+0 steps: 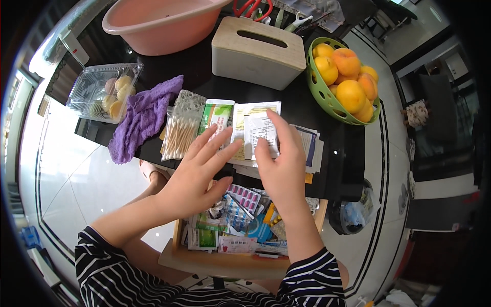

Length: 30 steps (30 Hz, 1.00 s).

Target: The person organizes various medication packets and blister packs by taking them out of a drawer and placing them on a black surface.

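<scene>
My right hand (282, 161) holds a small white sachet (254, 134) by its right side, thumb across its front. The sachet lies over a larger white and yellow packet (248, 109) on the black table. My left hand (197, 171) is open, its fingers spread just in front of a green and white packet (217, 110); nothing is in it. To the left of that packet lies a clear bag of cotton swabs (180, 134), with an empty-looking clear blister sheet (190, 102) behind it. More flat packets (313, 148) stick out beside my right hand.
An open drawer (204, 260) below the table edge holds blister packs (243, 198) and sachets. Around the tabletop stand a purple cloth (146, 115), a clear fruit box (97, 92), a pink basin (163, 36), a tissue box (255, 59) and a green fruit basket (319, 92). A bin (348, 220) stands at right.
</scene>
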### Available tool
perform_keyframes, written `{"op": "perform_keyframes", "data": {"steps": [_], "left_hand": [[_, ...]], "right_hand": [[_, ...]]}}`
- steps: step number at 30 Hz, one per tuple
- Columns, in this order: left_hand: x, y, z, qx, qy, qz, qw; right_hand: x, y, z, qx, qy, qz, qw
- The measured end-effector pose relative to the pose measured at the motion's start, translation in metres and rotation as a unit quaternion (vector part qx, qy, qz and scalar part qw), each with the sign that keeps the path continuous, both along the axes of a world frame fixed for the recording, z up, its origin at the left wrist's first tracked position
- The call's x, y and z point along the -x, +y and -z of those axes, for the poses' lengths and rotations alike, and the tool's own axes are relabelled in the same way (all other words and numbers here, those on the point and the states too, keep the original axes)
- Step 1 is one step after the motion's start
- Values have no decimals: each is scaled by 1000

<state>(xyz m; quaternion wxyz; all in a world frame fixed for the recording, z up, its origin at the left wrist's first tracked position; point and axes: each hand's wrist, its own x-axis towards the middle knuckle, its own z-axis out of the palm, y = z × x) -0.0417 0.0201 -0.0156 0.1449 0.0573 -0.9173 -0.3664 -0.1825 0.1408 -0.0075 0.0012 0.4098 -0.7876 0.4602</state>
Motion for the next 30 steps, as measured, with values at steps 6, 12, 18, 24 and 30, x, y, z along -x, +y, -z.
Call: {"op": "perform_keyframes", "data": {"steps": [6,12,18,24,30], "left_hand": [[0,3,6,122,-74,22,990],[-2,12,6,108,-52,1,993],[-16,25,-13,14,87,60,994],[-56,40,-7,-174,7,144,974],[-99,61,62,-104,-220,87,966]], "right_hand": [[-1,1,-3,-141,136,52,979],[-14,19,-4,-102,144,59,983],[-52,50,-5,-4,39,-92,995],[-96,91,21,-4,-10,-113,994],[-146,135,86,-205,-188,-88,957]]}}
